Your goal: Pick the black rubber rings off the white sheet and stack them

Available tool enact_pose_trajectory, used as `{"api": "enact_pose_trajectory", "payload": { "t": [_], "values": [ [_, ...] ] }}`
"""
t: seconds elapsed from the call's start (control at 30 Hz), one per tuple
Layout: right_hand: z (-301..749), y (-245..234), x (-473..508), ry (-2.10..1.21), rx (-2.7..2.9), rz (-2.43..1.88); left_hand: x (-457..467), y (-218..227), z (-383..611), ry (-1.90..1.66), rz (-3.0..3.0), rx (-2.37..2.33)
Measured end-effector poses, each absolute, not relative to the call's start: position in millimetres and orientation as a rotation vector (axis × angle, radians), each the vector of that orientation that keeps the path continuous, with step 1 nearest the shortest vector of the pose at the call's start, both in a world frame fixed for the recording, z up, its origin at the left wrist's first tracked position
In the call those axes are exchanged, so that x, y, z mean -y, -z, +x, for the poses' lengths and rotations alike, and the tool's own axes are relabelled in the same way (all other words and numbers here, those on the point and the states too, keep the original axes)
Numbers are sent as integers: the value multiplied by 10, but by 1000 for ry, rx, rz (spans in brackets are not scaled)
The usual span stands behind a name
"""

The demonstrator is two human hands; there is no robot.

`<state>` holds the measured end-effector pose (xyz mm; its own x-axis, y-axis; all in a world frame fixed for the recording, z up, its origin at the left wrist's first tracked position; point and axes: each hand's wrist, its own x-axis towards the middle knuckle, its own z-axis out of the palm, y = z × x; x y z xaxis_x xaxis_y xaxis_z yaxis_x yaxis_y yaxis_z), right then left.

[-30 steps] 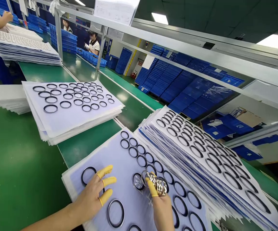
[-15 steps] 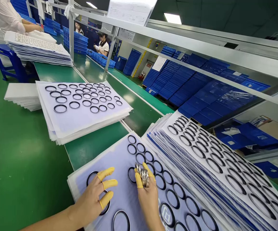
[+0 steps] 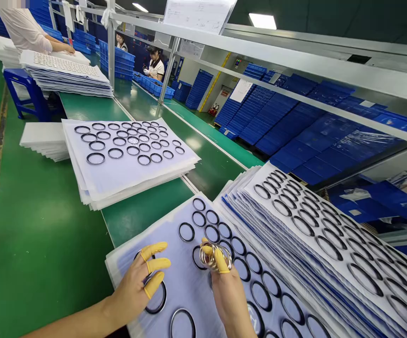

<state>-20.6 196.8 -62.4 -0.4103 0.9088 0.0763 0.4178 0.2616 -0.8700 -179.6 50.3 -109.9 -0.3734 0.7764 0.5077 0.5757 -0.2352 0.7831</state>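
My right hand (image 3: 226, 281), with yellow finger cots, is closed round several shiny metal rings (image 3: 215, 256) bunched together. It is just above the white sheet (image 3: 185, 281), where many black rings (image 3: 261, 295) lie flat in rows. My left hand (image 3: 138, 281) hovers over the sheet's left part, its cot-covered fingers spread with nothing visible between them. Beneath and beside it are a partly covered black ring (image 3: 163, 300) and another ring (image 3: 183, 324) nearer the front. One ring (image 3: 186, 232) lies to the left of the rows.
At right stands a tall stack of sheets (image 3: 246, 225) with rings on top. Another ring-covered sheet stack (image 3: 108, 178) is farther back on the green table (image 3: 143, 211). A metal rail (image 3: 295, 65) crosses above. Other people work beyond, near blue crates (image 3: 117, 61).
A ring now lies left of the rows where the sheet was bare. My right hand has turned, so its rings face the camera more. The view has shifted slightly left.
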Motion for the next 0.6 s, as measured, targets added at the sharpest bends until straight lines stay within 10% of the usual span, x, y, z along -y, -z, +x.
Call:
{"api": "enact_pose_trajectory", "payload": {
  "t": [0.3,0.6],
  "values": [
    [-624,846,-1686,-762,2284,-910,-528,1125,-1822,-1651,1568,-1935],
    [-281,871,-1559,311,2604,-651,-513,1054,-2004,-1288,1840,-2135]
  ]
}}
